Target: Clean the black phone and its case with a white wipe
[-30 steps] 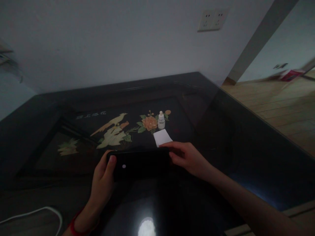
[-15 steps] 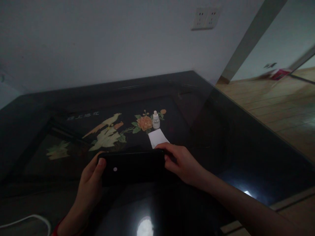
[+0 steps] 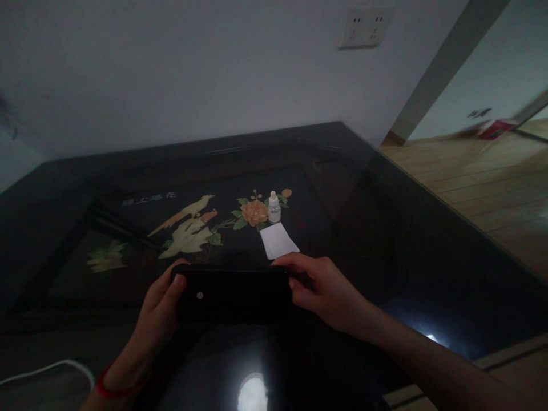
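Note:
A black smartphone [image 3: 233, 297] is held lengthwise above the dark table, with a small round white mark on its dark face. My left hand [image 3: 165, 297] grips its left end, thumb on the near face. At the right end, my right hand [image 3: 319, 282] is closed on the upper corner, its index finger along the top edge. White paper [image 3: 278, 241] lies flat just beyond the phone. Behind the paper stands a small clear dropper bottle [image 3: 274, 209] with a white top, upright.
The glossy black table [image 3: 363, 228] bears a bird and flower picture [image 3: 188, 234] and meets a pale wall [image 3: 171, 74]. A wall socket [image 3: 367, 27] sits above it. A white cable [image 3: 64, 363] runs at lower left. Wooden floor [image 3: 462, 177] and a red box [image 3: 498, 129] are at right.
The whole view has shifted slightly, the table things appearing a little further right. Both hands keep hold of the phone. More of the red wristband at my left wrist shows.

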Demonstrator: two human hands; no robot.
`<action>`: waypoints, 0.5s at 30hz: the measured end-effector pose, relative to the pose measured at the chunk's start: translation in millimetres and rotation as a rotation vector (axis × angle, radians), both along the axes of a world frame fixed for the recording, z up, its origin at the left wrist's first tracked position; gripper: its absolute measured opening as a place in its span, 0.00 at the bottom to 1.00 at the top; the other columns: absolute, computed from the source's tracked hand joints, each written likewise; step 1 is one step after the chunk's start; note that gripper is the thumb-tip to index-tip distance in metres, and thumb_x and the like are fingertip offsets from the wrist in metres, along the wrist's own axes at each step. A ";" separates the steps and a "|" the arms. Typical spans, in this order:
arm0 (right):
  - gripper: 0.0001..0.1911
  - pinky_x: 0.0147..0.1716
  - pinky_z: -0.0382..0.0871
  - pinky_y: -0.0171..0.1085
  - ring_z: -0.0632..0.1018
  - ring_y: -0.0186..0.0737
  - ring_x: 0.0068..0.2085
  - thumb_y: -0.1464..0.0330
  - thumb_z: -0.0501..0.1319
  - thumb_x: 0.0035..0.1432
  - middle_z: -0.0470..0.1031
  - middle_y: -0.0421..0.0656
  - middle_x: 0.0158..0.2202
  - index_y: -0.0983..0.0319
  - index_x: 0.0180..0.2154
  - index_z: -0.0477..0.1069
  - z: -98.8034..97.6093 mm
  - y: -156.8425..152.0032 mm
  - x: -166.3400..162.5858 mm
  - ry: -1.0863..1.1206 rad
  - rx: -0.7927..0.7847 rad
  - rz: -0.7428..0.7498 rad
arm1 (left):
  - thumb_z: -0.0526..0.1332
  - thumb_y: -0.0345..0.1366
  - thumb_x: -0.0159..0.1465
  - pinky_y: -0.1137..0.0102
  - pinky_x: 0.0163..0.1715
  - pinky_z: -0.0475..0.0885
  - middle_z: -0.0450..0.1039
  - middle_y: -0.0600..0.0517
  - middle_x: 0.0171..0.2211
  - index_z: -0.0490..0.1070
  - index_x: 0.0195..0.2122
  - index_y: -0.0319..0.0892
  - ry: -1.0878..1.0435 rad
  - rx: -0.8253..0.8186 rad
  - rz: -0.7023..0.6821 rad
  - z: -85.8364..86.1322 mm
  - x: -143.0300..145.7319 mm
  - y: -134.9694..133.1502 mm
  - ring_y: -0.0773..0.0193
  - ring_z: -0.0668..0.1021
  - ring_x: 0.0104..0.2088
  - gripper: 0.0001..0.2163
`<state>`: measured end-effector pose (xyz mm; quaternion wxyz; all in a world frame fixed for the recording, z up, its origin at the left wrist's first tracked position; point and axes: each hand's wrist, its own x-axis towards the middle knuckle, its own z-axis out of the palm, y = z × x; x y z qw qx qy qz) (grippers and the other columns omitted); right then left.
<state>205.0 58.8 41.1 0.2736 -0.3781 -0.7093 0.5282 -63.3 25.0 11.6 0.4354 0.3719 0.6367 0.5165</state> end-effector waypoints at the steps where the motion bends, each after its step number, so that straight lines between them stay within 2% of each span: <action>1: 0.17 0.22 0.56 0.30 0.64 0.30 0.24 0.72 0.53 0.51 0.68 0.37 0.25 0.65 0.43 0.70 1.2 -1.5 -0.5 0.011 -0.016 -0.008 | 0.68 0.56 0.42 0.76 0.16 0.59 0.61 0.58 0.18 0.68 0.25 0.41 -0.007 0.006 0.005 0.7 -0.3 0.0 0.70 0.63 0.19 0.23; 6: 0.15 0.25 0.61 0.32 0.69 0.32 0.27 0.71 0.54 0.51 0.72 0.40 0.29 0.64 0.41 0.71 6.3 -5.1 -2.0 0.042 -0.048 0.012 | 0.72 0.55 0.33 0.78 0.15 0.59 0.62 0.59 0.17 0.70 0.27 0.40 -0.120 -0.009 0.130 -1.8 -1.2 2.8 0.73 0.64 0.18 0.27; 11: 0.14 0.30 0.65 0.34 0.73 0.34 0.31 0.70 0.54 0.56 0.74 0.41 0.32 0.62 0.43 0.71 3.2 2.2 -2.0 0.086 -0.025 -0.022 | 0.71 0.56 0.33 0.76 0.19 0.66 0.68 0.58 0.21 0.71 0.30 0.40 -0.167 -0.011 0.170 -12.2 5.9 7.7 0.70 0.69 0.21 0.29; 15: 0.13 0.30 0.68 0.33 0.74 0.35 0.35 0.69 0.57 0.57 0.72 0.42 0.37 0.60 0.45 0.70 -3.7 7.2 -2.3 0.128 0.053 -0.204 | 0.71 0.53 0.39 0.75 0.23 0.70 0.74 0.54 0.28 0.72 0.33 0.40 -0.306 -0.050 0.215 -12.4 17.6 7.9 0.65 0.74 0.28 0.26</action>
